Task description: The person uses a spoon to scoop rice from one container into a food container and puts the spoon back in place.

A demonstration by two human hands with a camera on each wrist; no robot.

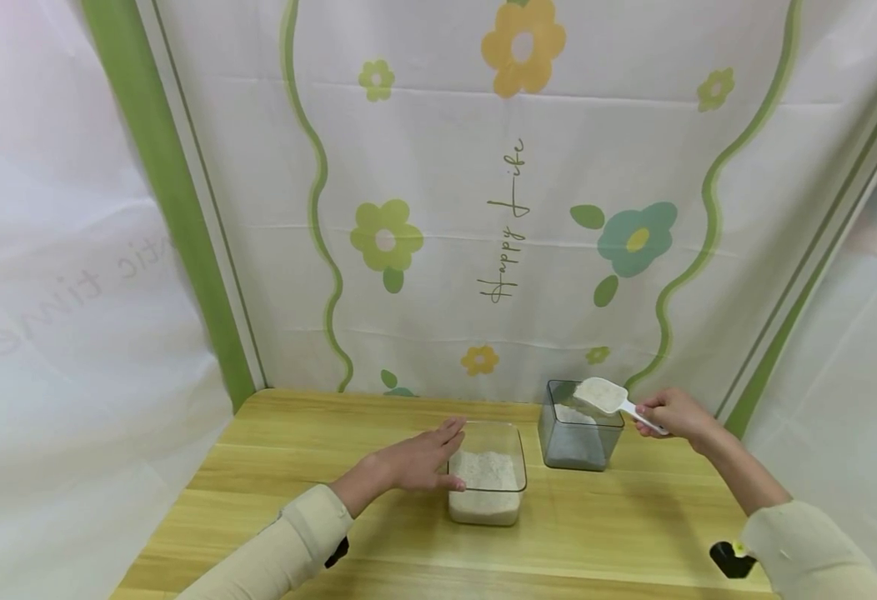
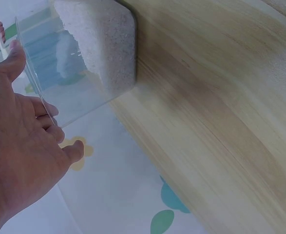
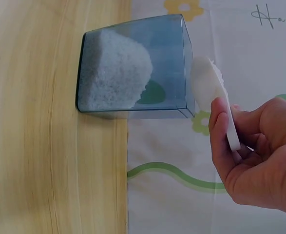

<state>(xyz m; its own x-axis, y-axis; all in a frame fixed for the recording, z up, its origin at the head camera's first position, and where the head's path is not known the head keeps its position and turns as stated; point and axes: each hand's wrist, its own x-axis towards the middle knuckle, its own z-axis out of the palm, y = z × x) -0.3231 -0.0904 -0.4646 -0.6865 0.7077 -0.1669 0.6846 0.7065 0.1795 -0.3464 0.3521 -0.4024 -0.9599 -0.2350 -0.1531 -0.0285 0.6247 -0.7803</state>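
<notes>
My right hand (image 1: 674,414) grips the handle of a white scoop (image 3: 208,85) heaped with a pale, grainy powder. The scoop is held level over the rim of a bluish see-through container (image 1: 575,446), which has a sloping mound of whitish grains (image 3: 116,70) inside. At the left side of a clear container (image 1: 485,518), my left hand (image 1: 419,461) rests with its fingers spread and fingertips on the rim. Off-white powder (image 2: 104,44) fills the lower part of that clear container.
Both containers stand on a light wooden table (image 1: 378,542), the bluish one farther back and to the right. A white flowered curtain (image 1: 438,167) hangs right behind the table's back edge. More cloth panels (image 1: 71,333) hang at both sides.
</notes>
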